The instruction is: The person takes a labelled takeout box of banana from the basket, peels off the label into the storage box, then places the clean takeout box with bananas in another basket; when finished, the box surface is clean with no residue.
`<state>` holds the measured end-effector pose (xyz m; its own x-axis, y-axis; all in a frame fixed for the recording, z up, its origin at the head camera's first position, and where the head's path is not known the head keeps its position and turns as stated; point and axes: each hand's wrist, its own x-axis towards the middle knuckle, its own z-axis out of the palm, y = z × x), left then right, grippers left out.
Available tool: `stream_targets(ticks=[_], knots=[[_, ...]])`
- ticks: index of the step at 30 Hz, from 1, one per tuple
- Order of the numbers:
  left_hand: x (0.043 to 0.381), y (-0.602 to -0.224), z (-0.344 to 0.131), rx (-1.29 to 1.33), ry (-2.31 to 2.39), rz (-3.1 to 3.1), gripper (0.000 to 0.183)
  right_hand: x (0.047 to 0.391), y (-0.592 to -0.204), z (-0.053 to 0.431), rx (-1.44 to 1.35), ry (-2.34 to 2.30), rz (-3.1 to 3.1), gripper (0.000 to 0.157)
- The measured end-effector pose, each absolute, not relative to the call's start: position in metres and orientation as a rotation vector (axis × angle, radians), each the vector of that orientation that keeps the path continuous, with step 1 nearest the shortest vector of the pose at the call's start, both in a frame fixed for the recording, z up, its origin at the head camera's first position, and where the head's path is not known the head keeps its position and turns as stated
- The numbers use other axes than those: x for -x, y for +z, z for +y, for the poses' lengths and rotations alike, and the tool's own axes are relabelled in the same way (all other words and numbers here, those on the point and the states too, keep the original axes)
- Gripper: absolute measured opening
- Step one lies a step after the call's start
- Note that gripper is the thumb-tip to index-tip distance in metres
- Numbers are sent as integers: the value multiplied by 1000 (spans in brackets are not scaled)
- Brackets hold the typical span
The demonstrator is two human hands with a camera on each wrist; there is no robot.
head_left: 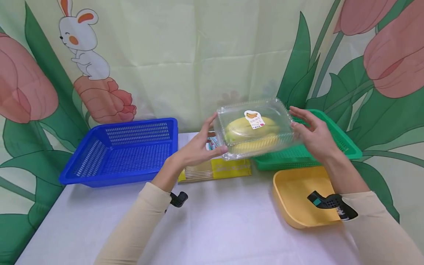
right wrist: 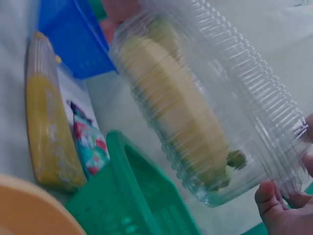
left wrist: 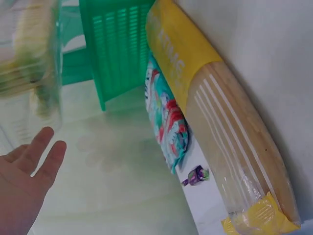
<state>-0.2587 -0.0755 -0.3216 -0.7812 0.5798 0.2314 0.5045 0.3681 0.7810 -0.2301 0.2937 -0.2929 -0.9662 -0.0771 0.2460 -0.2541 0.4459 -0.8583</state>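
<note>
At left we see the blue slotted basket (head_left: 140, 133), at right the green slotted basket (head_left: 283, 161); right of centre, the closed clamshell of bananas (head_left: 253, 132) is raised, pinched at its sides by left hand (head_left: 198, 145) and right hand (head_left: 315, 135). We judge lifting done, placement not.

A blue basket (head_left: 137, 158) stands near a yellow packet (head_left: 232, 168).

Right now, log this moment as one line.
left hand: grips box | right hand: grips its opposite side | box: clear, bananas inside, held above table | around: blue basket, green basket, yellow tub
</note>
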Motion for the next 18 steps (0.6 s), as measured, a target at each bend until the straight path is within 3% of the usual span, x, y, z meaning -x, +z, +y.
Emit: stream_targets(ticks=[18], knots=[[232, -313, -118, -929, 1513, 2499, 80, 219, -293, 263, -618, 1569, -2613, 68]])
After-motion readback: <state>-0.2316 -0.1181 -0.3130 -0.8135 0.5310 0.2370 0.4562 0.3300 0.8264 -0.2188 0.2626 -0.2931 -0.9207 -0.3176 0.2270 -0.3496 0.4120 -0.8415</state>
